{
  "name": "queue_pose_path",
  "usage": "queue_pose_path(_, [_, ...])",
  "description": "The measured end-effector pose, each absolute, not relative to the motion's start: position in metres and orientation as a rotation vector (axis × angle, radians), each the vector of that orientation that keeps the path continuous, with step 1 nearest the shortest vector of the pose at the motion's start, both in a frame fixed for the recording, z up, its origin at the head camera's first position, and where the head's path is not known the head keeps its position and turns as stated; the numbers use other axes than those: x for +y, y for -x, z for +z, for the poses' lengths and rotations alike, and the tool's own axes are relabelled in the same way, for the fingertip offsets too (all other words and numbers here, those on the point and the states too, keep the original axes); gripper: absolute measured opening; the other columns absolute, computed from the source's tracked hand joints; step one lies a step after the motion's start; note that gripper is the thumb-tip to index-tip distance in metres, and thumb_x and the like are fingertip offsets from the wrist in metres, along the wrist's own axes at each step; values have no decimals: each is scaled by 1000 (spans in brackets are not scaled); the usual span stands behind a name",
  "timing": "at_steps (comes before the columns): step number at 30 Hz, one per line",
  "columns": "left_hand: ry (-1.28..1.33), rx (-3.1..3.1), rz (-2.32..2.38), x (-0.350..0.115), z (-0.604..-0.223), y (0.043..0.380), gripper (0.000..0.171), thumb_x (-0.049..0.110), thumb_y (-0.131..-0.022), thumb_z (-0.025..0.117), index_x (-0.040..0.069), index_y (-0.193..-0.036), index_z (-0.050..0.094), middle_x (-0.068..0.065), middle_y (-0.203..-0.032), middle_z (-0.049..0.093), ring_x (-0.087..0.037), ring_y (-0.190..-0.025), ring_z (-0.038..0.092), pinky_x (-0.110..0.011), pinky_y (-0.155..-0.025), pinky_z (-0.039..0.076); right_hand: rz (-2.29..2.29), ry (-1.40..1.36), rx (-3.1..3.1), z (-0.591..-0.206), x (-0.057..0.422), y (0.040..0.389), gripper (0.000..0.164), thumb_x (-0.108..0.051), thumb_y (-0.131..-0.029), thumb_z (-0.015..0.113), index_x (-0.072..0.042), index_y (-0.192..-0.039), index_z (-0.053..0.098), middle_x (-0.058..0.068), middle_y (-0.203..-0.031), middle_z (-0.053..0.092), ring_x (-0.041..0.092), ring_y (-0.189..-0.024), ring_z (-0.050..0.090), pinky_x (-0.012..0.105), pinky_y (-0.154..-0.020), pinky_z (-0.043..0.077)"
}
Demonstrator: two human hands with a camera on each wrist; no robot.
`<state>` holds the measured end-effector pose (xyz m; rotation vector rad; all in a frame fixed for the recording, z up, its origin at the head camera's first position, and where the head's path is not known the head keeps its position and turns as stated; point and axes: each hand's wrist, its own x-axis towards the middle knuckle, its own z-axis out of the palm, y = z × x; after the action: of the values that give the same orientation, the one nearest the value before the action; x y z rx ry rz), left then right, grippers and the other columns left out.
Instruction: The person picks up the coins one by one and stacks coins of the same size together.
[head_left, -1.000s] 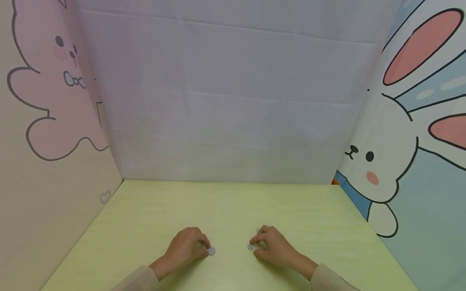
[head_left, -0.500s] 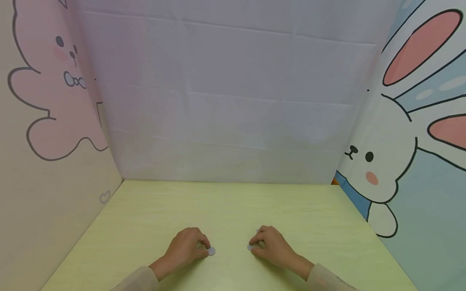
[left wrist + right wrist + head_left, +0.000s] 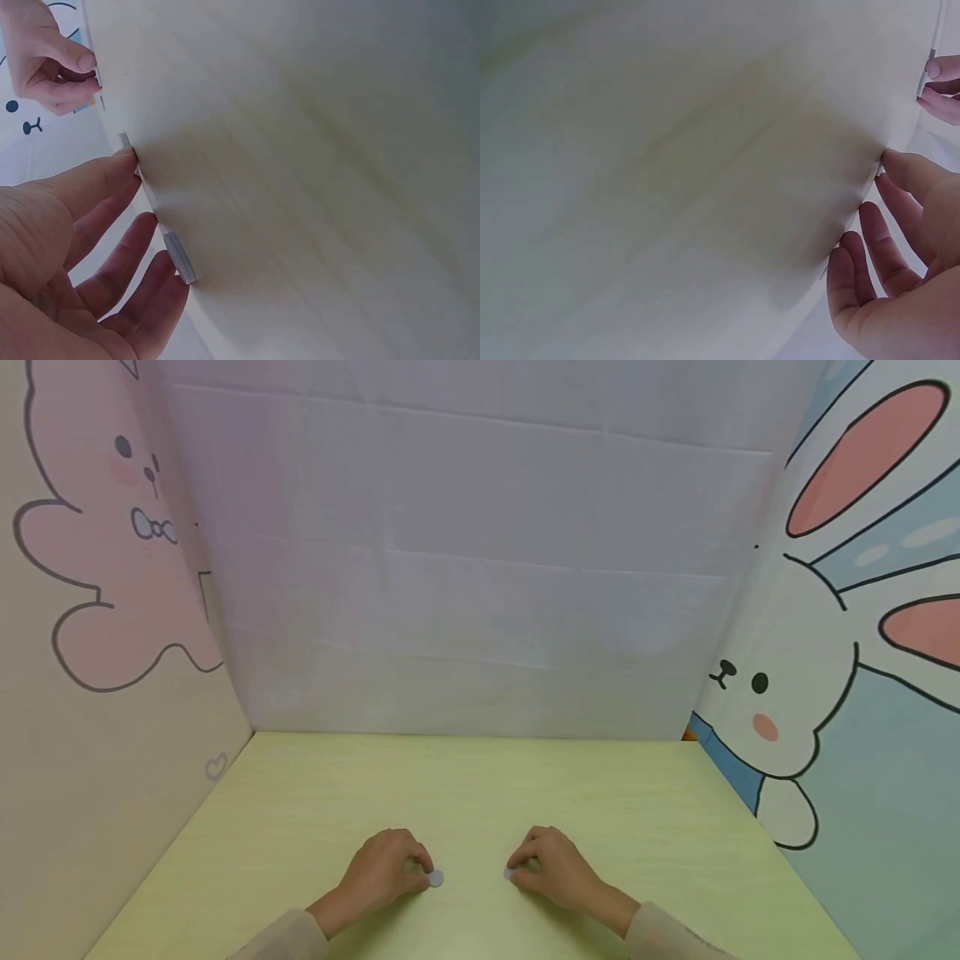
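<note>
On the tabletop, my left hand (image 3: pixel 386 867) pinches a small grey coin-like disc (image 3: pixel 437 878) between thumb and fingertip. The left wrist view shows a short stack of grey discs (image 3: pixel 178 259) by that hand's outer fingers. My right hand (image 3: pixel 557 870) pinches another small grey coin-like disc (image 3: pixel 508 873), mostly covered by thumb and index finger. In the right wrist view its thin edge (image 3: pixel 878 171) shows between them, low at the table surface. A thin sliver (image 3: pixel 823 273) shows by the outer fingers of the right hand. The two hands face each other with a gap between.
The pale yellow-green table (image 3: pixel 472 793) spreads out around the hands. A white sheet (image 3: pixel 465 568) hangs along its far edge. Cartoon-printed panels flank it, with a pink animal (image 3: pixel 123 568) at left and a white rabbit (image 3: pixel 795 693) at right.
My right thumb and index finger have closed on the disc and drawn it slightly left toward the near side. A second disc behind the right hand is now hidden. The left hand stays still.
</note>
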<state>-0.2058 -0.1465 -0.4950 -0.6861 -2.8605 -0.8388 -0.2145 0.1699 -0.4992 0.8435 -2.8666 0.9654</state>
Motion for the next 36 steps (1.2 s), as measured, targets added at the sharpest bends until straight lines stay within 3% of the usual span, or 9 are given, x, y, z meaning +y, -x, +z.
queue_pose_path(36, [676, -2860, -834, -147, -495, 206, 16, 22, -75, 96, 26, -83, 83, 12, -88, 70, -11, -84, 60, -32, -73, 51, 883, -896, -2862, -499, 145, 215, 7, -22, -90, 87, -20, -96, 85, -14, -93, 70, 7, -88, 55, 25, -77, 48])
